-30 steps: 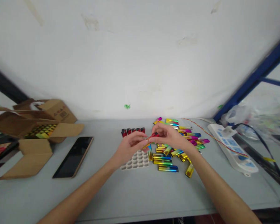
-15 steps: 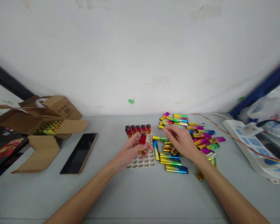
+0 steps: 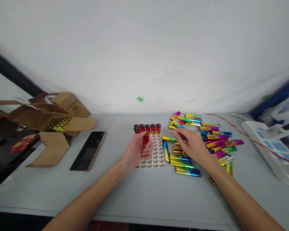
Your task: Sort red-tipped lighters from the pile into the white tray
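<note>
My left hand (image 3: 136, 151) is closed around a red lighter (image 3: 145, 140), holding it upright over the white tray (image 3: 156, 157) of round holes. A row of several red lighters (image 3: 147, 128) stands in the tray's far edge. My right hand (image 3: 192, 145) hovers palm down, fingers loosely spread, over a pile of shiny multicoloured sleeves (image 3: 208, 141) just right of the tray. Nothing shows between its fingers.
A black phone (image 3: 88, 150) lies left of the tray. Beyond it sits an open cardboard box (image 3: 47, 120) with colourful items inside. A white power strip (image 3: 273, 149) with an orange wire lies at the right. A white wall stands behind the grey table (image 3: 144, 192).
My hands have separated: the left took the red lighter down to the tray, the right moved away over the sleeve pile. The camera also shifted left.
</note>
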The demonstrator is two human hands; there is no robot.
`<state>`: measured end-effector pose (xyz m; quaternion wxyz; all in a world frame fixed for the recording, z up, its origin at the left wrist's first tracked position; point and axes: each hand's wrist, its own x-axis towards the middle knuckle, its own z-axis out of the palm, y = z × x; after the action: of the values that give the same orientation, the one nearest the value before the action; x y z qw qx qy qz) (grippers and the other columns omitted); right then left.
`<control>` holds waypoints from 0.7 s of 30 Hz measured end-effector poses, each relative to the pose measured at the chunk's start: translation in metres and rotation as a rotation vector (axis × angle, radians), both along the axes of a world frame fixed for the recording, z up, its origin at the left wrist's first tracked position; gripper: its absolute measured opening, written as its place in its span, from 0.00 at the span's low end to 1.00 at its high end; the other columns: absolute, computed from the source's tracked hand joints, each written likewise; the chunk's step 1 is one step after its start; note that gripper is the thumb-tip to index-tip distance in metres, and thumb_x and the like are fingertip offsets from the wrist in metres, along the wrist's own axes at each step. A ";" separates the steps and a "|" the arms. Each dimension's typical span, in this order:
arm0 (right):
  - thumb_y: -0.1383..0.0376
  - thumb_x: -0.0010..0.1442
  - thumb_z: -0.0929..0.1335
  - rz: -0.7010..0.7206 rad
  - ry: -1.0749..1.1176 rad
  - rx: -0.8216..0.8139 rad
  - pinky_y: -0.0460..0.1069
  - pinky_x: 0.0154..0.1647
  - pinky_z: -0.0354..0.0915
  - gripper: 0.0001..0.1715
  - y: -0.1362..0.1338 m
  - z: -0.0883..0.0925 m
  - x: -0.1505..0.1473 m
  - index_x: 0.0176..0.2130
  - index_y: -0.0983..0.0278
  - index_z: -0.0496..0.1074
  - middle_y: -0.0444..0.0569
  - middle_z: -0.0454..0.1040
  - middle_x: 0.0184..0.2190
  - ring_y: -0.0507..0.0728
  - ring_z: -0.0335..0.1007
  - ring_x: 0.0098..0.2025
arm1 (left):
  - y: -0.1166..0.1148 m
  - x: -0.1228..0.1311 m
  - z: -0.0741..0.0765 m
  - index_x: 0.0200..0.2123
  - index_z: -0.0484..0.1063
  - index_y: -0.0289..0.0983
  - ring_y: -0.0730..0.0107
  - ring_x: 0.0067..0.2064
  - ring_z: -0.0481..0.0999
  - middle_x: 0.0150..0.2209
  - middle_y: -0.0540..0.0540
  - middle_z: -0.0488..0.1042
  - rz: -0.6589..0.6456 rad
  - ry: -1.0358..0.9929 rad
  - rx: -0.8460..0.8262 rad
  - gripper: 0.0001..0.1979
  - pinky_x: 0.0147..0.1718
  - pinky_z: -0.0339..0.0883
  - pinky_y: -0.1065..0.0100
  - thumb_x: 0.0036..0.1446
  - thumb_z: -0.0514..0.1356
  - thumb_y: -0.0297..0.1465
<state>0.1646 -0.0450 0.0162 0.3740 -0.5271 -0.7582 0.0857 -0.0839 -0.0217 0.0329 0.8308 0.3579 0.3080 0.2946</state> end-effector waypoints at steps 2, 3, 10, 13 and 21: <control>0.54 0.76 0.61 -0.007 0.002 -0.007 0.52 0.36 0.67 0.20 0.001 -0.001 0.000 0.43 0.62 0.76 0.50 0.81 0.32 0.59 0.77 0.31 | 0.002 -0.001 -0.002 0.24 0.59 0.38 0.77 0.23 0.49 0.22 0.56 0.49 -0.012 -0.033 -0.032 0.21 0.22 0.49 0.74 0.60 0.57 0.47; 0.54 0.76 0.61 -0.008 0.001 -0.009 0.52 0.36 0.67 0.19 0.001 -0.002 0.000 0.43 0.62 0.76 0.50 0.81 0.32 0.59 0.77 0.32 | 0.003 -0.002 -0.002 0.24 0.59 0.38 0.76 0.23 0.49 0.22 0.56 0.48 -0.014 -0.044 -0.043 0.20 0.22 0.49 0.74 0.60 0.57 0.46; 0.56 0.76 0.62 0.015 -0.008 0.005 0.51 0.37 0.67 0.17 0.001 -0.002 -0.001 0.43 0.62 0.76 0.51 0.81 0.33 0.59 0.78 0.33 | 0.001 -0.004 -0.004 0.25 0.59 0.38 0.76 0.23 0.50 0.23 0.55 0.49 0.020 -0.047 -0.055 0.17 0.22 0.50 0.75 0.60 0.55 0.42; 0.55 0.76 0.62 0.015 -0.002 0.008 0.52 0.37 0.68 0.18 0.000 -0.001 -0.001 0.43 0.61 0.76 0.52 0.82 0.34 0.60 0.78 0.34 | 0.001 -0.005 -0.004 0.26 0.59 0.38 0.77 0.22 0.50 0.23 0.56 0.49 0.023 -0.032 -0.050 0.19 0.21 0.50 0.75 0.62 0.56 0.43; 0.58 0.76 0.62 0.029 -0.012 0.010 0.53 0.39 0.68 0.17 0.000 -0.002 -0.001 0.44 0.61 0.76 0.52 0.83 0.37 0.61 0.79 0.37 | 0.004 -0.011 0.013 0.41 0.69 0.39 0.77 0.22 0.62 0.28 0.52 0.68 0.055 0.036 0.289 0.18 0.22 0.59 0.73 0.66 0.60 0.48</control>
<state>0.1635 -0.0452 0.0142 0.3707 -0.5145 -0.7686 0.0839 -0.0945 -0.0176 0.0461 0.7566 0.4702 0.2871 0.3521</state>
